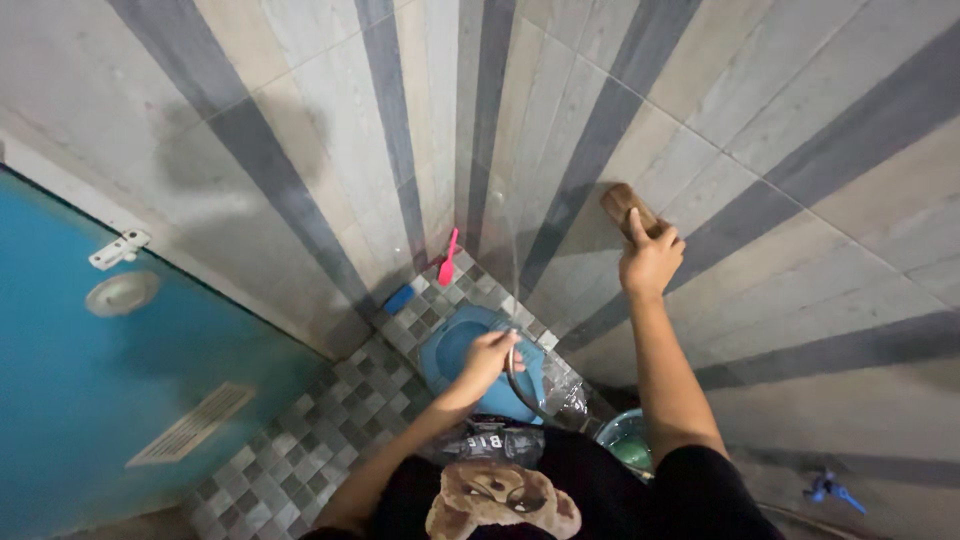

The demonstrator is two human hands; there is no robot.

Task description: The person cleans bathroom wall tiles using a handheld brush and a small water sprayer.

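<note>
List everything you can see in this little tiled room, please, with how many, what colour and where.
Scrub brush: one, brown, pressed on the striped wall, upper right.
Hose: one, grey, curving down from the left hand.
Squat toilet: one, blue, set in the floor at the corner.
Small brush: one, pink, leaning in the corner.
Small block: one, blue, on the floor by the wall.
Bucket: one, green, lower right.
Tap: one, blue, low on the right wall.
Door: one, blue, left.
Left hand: one, gripping the hose.
Right hand: one, gripping the scrub brush.
</note>
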